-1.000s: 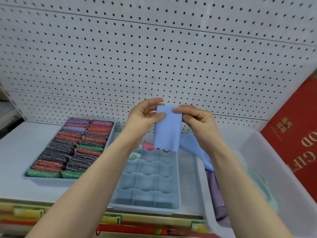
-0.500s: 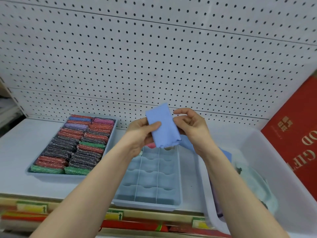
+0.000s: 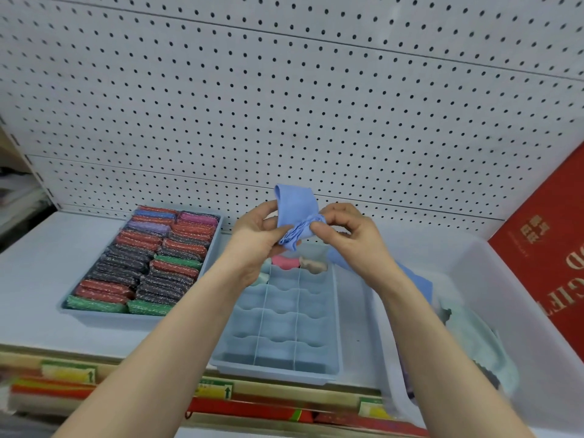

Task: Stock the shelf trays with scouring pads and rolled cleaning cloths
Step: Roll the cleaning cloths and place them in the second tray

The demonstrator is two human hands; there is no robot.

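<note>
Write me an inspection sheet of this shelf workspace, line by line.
Surface: white shelf, bare at left.
Job's things: blue cloth partly rolled in the air; divided tray holds a few rolls in its far row, other cells empty; scouring pad tray full.
Clutter: clear bin with loose cloths.
Grippers: left hand and right hand both pinch the cloth.
Cables: nothing seen.
Surroundings: pegboard, red box.

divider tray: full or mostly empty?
Mostly empty. The divider tray holds rolled cloths only in its back row; the nearer cells show bare bottoms.
</note>
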